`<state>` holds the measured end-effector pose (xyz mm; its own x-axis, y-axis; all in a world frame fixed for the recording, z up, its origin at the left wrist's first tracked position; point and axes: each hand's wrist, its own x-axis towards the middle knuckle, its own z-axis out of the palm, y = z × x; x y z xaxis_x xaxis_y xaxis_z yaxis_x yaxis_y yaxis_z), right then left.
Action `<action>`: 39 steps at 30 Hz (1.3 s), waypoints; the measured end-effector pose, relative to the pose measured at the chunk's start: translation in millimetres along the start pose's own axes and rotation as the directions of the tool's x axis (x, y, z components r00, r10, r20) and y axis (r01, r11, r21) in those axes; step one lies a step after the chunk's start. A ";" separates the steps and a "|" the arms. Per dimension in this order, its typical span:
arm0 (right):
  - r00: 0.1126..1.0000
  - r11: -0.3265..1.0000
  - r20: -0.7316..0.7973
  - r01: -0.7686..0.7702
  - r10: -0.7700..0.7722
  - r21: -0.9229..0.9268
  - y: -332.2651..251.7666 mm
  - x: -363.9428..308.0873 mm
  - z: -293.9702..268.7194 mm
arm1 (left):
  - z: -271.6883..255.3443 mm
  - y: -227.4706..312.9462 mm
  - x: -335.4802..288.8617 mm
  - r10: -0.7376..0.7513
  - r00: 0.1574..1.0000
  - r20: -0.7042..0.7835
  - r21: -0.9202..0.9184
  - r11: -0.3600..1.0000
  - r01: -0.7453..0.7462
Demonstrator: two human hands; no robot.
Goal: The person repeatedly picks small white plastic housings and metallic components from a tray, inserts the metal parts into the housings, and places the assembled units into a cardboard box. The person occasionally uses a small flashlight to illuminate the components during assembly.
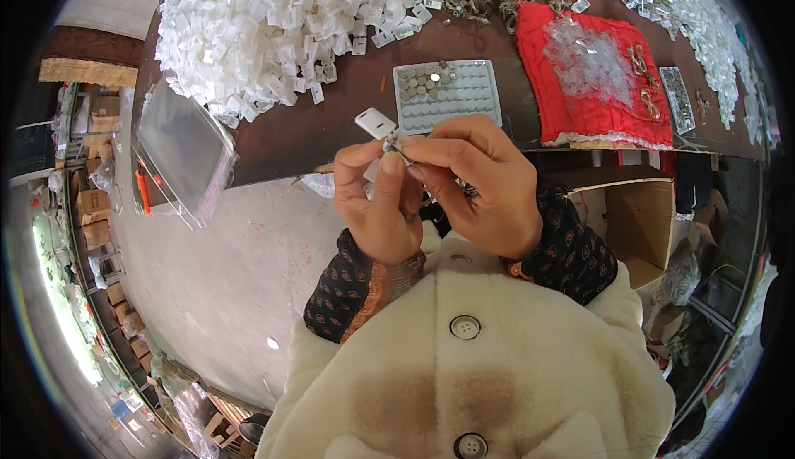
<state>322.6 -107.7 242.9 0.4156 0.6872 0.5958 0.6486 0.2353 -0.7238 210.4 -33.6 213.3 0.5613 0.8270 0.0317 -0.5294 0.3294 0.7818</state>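
Note:
Both hands meet in front of my chest, just off the table's front edge. My left hand [377, 202] pinches a small white plastic case [375, 123] with a slot in its face, which sticks up past the fingertips. Fingers of my right hand [484, 182] are pinched together against the case's lower end. A tiny part sits between the fingertips there, too small to make out. Just beyond the hands lies a white tray [489, 95] with rows of round pockets. Several silver button cells [418, 85] fill its far left part.
A large heap of white plastic cases [248, 28] covers the far left of the brown table [331, 140]. On the right, a red cloth [546, 111] bears small clear plastic pieces [588, 62]. Clear plastic bags [182, 144] hang at the left edge; a cardboard box [638, 219] stands below right.

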 end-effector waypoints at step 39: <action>0.911 0.886 0.094 -0.412 0.401 0.210 -12.6 2.0 2.0 | -6.3 -0.6 7.8 0.010 0.998 -0.054 0.040 0.999 -0.008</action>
<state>314.0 -107.9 252.6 0.5788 0.7854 0.2194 0.2695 0.0697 -0.9605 211.1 -24.5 209.2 0.5205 0.8539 0.0056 -0.5083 0.3046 0.8055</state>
